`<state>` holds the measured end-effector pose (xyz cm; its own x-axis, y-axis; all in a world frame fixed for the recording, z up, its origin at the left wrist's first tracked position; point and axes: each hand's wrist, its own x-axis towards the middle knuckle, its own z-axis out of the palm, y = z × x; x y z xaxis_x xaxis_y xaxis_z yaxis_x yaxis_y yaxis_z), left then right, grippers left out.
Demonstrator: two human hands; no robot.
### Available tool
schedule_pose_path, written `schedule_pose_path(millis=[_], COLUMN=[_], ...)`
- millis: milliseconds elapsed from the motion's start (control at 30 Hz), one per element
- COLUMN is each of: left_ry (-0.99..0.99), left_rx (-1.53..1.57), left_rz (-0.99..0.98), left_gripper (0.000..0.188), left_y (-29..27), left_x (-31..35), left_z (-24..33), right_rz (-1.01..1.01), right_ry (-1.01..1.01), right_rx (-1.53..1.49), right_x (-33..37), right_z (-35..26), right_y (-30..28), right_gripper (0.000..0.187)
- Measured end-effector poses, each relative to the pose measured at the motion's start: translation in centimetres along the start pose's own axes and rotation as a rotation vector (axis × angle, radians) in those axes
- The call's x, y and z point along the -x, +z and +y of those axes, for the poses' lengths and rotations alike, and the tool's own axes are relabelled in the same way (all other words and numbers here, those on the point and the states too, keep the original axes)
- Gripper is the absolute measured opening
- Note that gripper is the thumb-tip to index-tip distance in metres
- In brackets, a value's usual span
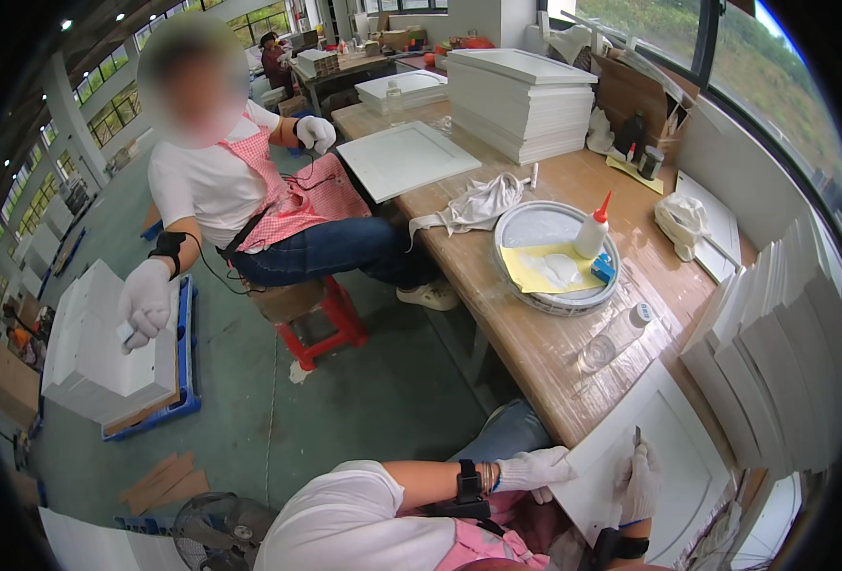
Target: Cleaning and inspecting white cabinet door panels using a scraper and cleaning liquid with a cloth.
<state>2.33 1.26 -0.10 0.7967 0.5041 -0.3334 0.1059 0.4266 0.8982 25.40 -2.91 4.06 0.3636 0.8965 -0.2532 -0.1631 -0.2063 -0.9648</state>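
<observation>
A white panel (644,466) with a recessed middle lies tilted in front of me, partly over the table's near edge. My left hand (535,471), in a white knit glove, is closed on the panel's left edge, thumb side above and fingers below. Over the panel's face, my gloved right hand (638,487) is closed around a small scraper (638,436). Only its thin grey blade shows past my fingers; the handle is hidden. Past the panel's far corner, a clear plastic bottle (616,338) with a white cap lies on its side on the table.
On the wooden table (554,381), a round tub (573,306) carries yellow sandpaper (535,271), a red-tipped glue bottle (592,228) and a blue box (603,267). White panels (773,352) stand stacked at the right. A gloved co-worker (221,181) sits on a red stool (321,324) at left.
</observation>
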Motion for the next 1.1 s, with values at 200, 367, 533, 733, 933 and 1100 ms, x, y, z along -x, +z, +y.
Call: schedule_pose_path(millis=[200,367,533,733,933,1100], left_ry=[0.008,-0.004,0.002,-0.022,-0.003,0.004], left_rx=[0.030,-0.003,-0.003,-0.022,0.004,0.038], left_rz=[-0.003,0.010,0.018,0.022,0.018,-0.007], left_gripper=[0.043,0.041,0.039,0.039,0.039,0.040], left_y=[-0.05,-0.08,-0.04,0.18,0.02,-0.11], left_x=[0.28,0.30,0.22,0.21,0.13,0.03], left_z=[0.21,0.22,0.05,0.44,-0.08,-0.19], right_rz=[0.009,0.003,-0.003,-0.023,0.000,0.003], right_ry=[0.006,-0.012,0.001,-0.013,-0.021,-0.011], right_rx=[0.027,0.042,0.019,-0.024,0.025,0.019], right_x=[0.05,-0.07,-0.16,-0.27,0.01,0.12], right_z=[-0.05,0.45,0.63,0.85,0.44,0.26], right_y=[0.40,0.10,0.09,-0.40,0.16,0.29], right_gripper=[0.033,0.032,0.031,0.031,0.033,0.033])
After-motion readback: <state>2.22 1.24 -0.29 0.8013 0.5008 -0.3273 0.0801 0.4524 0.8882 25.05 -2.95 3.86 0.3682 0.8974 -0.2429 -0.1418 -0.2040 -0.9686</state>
